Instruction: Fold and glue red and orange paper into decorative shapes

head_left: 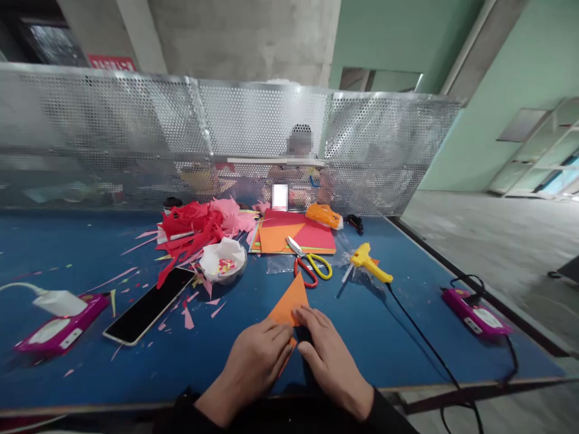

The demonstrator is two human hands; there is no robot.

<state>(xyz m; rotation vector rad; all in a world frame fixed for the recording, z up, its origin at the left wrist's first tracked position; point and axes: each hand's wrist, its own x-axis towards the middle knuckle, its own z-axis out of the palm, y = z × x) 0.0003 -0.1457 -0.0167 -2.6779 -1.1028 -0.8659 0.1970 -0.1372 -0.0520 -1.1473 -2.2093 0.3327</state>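
Note:
A folded piece of orange paper (pixel 290 301) lies on the blue table near its front edge, one pointed corner facing away from me. My left hand (pixel 259 355) is closed on its near left part and covers much of it; a strip of orange shows below the fingers. From the right, my right hand (pixel 329 355) presses its fingertips on the paper's right edge, thumb bent close to the left fingers. Just beyond the tip lie scissors (pixel 310 262) with one red and one yellow handle, blades resting on a stack of coloured paper (pixel 316 234).
A yellow glue gun (pixel 371 263) with a black cord lies right. Left are a phone (pixel 151 306), a bowl (pixel 223 262) of paper bits and red scraps (pixel 194 222). Purple power strips (pixel 474 313) sit on both sides. A perforated metal screen (pixel 266 120) stands behind.

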